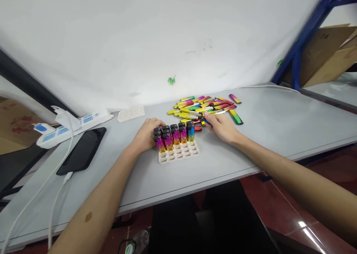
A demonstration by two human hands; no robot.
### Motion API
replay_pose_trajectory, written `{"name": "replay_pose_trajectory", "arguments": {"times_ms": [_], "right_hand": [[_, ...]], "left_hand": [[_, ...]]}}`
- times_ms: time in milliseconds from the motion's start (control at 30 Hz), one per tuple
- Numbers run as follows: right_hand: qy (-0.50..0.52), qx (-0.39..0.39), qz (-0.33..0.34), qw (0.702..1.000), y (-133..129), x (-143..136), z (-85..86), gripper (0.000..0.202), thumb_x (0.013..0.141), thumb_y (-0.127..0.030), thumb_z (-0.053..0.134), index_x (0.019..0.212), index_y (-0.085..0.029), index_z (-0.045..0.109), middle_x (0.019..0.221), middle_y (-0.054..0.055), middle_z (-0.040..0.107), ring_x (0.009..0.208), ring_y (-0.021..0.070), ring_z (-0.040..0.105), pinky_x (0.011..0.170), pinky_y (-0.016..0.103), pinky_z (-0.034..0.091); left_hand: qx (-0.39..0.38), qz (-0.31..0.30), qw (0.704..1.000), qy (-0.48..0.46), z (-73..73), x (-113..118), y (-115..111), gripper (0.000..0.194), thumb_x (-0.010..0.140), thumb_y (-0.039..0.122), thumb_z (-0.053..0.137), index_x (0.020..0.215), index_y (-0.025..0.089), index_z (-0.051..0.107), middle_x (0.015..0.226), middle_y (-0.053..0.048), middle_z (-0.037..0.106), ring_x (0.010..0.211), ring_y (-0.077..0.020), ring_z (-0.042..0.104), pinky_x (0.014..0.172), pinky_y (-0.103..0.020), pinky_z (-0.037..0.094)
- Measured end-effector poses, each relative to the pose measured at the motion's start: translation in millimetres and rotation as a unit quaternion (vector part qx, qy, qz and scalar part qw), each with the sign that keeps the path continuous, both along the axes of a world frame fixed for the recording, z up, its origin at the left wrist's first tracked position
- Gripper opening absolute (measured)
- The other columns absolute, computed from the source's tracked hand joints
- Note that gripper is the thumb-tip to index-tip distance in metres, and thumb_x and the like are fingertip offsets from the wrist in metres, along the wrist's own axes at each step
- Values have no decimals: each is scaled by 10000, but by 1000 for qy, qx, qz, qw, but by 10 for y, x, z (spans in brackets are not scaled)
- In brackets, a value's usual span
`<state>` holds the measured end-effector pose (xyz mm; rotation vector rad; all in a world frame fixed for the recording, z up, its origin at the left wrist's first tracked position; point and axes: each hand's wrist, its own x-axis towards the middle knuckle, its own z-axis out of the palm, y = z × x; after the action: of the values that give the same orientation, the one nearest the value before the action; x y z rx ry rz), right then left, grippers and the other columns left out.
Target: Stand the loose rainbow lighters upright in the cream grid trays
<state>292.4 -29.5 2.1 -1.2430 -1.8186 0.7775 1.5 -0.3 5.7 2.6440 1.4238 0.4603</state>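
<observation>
A white slotted tray (179, 156) lies on the grey table. Several upright lighters (175, 136) with black tops fill its rear slots, mostly purple and yellow, with a blue one at the right end. The front slots show bare. My left hand (147, 134) rests at the tray's left side, fingers curled behind the leftmost lighters; its fingertips are hidden. At the near edge of a loose pile of shiny coloured lighters (192, 111), my right hand (219, 125) is closed with thumb and fingers pinched on a lighter, blue where it shows.
A second white tray (131, 113) lies by the wall. At the left are a white power strip (75, 129) with plugs, a black phone (83, 150) and white cables (60, 161). Cardboard boxes (326, 57) stand behind a blue frame (297, 57) at the right.
</observation>
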Motion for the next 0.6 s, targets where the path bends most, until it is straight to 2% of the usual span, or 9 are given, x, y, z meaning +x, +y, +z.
{"name": "replay_pose_trajectory", "arguments": {"times_ms": [133,300,533,600], "right_hand": [[47,-49,-32,997,-14,-5,25,573,936,-595,394,508,-225,303,445,-46,294,457,94,263,495,287,226],[61,-53,-34,996,-9,5,40,491,934,-444,394,501,-221,336,433,-39,326,443,93,292,483,280,240],[43,-32,-49,997,-6,10,39,604,933,-620,385,486,-222,306,420,-35,312,444,94,277,477,285,225],[43,-34,-44,998,-10,8,42,604,937,-617,381,486,-221,306,419,-38,307,442,92,269,477,285,222]], "left_hand": [[1,1,1000,-7,4,2,-15,261,735,178,568,985,189,638,1002,-74,670,959,-247,580,876,-380,429],[-2,2,1000,-3,18,19,-21,255,731,159,565,975,186,634,994,-74,667,963,-243,580,883,-367,421],[-6,1,1000,-1,38,26,-26,281,722,142,567,993,168,636,1006,-88,658,966,-249,562,891,-376,416],[-9,7,1000,0,40,26,-29,279,729,154,565,998,167,638,1008,-92,656,966,-254,557,882,-376,421]]}}
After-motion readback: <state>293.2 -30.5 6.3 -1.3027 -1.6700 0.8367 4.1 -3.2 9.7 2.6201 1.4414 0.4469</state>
